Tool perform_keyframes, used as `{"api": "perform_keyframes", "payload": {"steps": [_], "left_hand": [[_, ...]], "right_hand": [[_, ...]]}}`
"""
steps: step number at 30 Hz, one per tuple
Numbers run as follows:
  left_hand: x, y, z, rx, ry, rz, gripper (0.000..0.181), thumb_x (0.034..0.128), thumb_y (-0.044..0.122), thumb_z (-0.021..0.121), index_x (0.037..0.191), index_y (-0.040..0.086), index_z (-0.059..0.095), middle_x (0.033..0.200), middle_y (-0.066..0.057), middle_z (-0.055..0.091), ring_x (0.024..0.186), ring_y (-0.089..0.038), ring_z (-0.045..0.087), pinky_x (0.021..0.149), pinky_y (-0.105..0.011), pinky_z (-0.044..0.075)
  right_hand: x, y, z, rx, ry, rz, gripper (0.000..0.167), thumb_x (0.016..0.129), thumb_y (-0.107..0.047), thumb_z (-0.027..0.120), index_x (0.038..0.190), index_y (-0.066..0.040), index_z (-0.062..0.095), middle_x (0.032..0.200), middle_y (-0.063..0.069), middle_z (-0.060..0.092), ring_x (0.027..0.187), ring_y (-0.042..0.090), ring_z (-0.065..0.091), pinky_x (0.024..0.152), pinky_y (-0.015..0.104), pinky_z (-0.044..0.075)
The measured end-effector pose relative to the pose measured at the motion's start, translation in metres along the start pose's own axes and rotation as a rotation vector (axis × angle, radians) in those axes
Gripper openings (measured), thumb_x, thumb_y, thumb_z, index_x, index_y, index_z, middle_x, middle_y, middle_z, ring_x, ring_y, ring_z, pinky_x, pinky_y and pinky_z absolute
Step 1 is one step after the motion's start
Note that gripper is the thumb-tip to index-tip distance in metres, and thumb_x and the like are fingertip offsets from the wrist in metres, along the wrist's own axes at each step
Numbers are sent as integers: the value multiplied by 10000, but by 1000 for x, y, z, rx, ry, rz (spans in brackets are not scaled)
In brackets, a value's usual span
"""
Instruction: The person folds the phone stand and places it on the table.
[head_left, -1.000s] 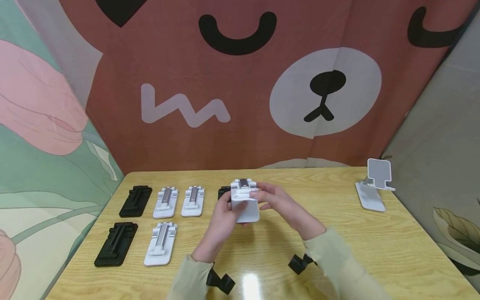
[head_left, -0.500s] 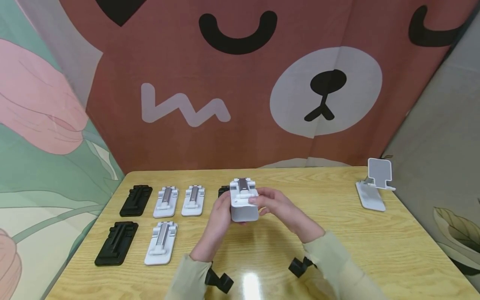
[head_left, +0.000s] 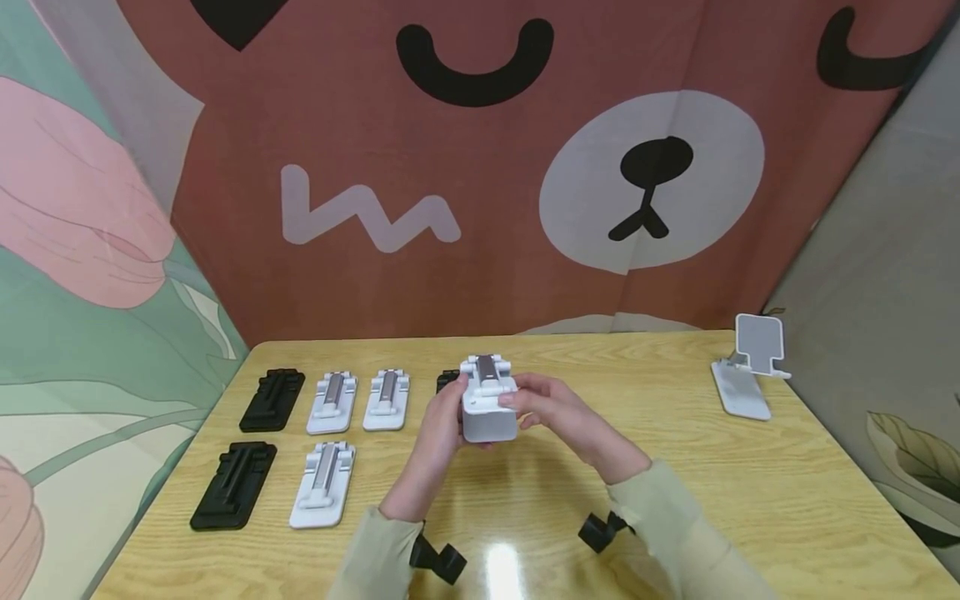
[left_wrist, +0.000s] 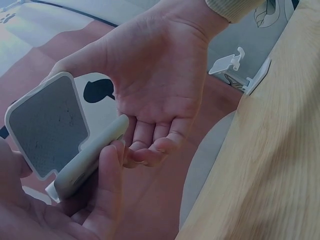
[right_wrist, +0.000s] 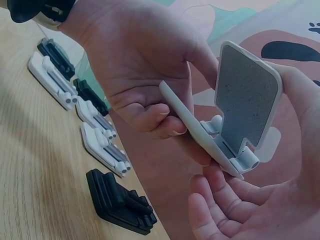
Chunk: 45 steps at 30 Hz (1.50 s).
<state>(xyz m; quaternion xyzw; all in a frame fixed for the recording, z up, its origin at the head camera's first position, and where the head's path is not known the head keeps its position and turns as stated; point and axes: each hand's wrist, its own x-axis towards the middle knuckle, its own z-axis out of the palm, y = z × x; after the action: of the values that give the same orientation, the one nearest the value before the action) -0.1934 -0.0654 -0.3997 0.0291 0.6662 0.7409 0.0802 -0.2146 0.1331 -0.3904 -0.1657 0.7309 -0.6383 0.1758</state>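
Observation:
Both hands hold a white phone stand (head_left: 489, 423) above the middle of the table. It is partly unfolded: in the right wrist view its grey-padded plate (right_wrist: 247, 95) stands at an angle to the base (right_wrist: 192, 120). My left hand (head_left: 441, 421) grips it from the left, thumb along the side and fingers under it. My right hand (head_left: 555, 412) pinches the plate's near edge at the right, thumb on top. Just behind, a folded black phone stand (head_left: 447, 380) is mostly hidden by the held one and the left hand.
Left on the table (head_left: 570, 533) lie folded stands: a back black one (head_left: 272, 401), a front black one (head_left: 233, 487) and several white ones (head_left: 322, 486). An unfolded white stand (head_left: 742, 392) stands near the right edge. A printed cloth (head_left: 487, 275) hangs behind.
The held stand's upper plate has tipped down toward the near side, so less of the lower panel shows. My left thumb has moved from its front to its left side.

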Motion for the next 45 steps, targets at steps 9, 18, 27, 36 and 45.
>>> {"api": "perform_keyframes", "payload": {"steps": [9, 18, 27, 36, 45], "left_hand": [[-3, -2, -2, -23, -30, 35, 592, 1102, 394, 344, 1412, -104, 423, 1084, -210, 673, 842, -260, 678, 707, -491, 595], [-4, -6, -2, -51, -38, 51, 534, 1103, 318, 342, 1386, -127, 423, 1055, -206, 671, 821, -254, 680, 669, -425, 599], [-3, -9, -2, -88, -50, 78, 462, 1111, 228, 312, 1358, -149, 414, 1023, -189, 675, 789, -222, 686, 702, -521, 592], [-2, -13, -2, -62, -45, 117, 413, 1111, 131, 327, 1383, -171, 401, 969, -191, 672, 689, -196, 675, 668, -508, 593], [0, -14, -2, -23, -38, 139, 401, 1113, 110, 326, 1387, -171, 408, 953, -213, 668, 643, -200, 670, 688, -572, 563]], "right_hand": [[0, 1, 3, 2, 26, 14, 618, 941, -325, 678, 1391, 64, 513, 1204, 121, 649, 1032, 243, 613, 919, 464, 482], [0, 5, 6, 22, 51, 30, 647, 911, -296, 738, 1408, 44, 502, 1188, 125, 682, 1043, 245, 630, 928, 465, 489], [0, 5, 9, 31, 44, 11, 635, 919, -222, 742, 1404, 83, 470, 1150, 143, 675, 1020, 236, 633, 889, 359, 497], [2, 10, 12, 0, 80, -22, 567, 861, -75, 780, 1339, 87, 523, 982, 120, 664, 911, 215, 628, 822, 309, 523], [5, 12, 13, -33, 92, -47, 477, 835, -40, 786, 1241, 73, 563, 927, 104, 661, 862, 201, 625, 758, 280, 520]]}}
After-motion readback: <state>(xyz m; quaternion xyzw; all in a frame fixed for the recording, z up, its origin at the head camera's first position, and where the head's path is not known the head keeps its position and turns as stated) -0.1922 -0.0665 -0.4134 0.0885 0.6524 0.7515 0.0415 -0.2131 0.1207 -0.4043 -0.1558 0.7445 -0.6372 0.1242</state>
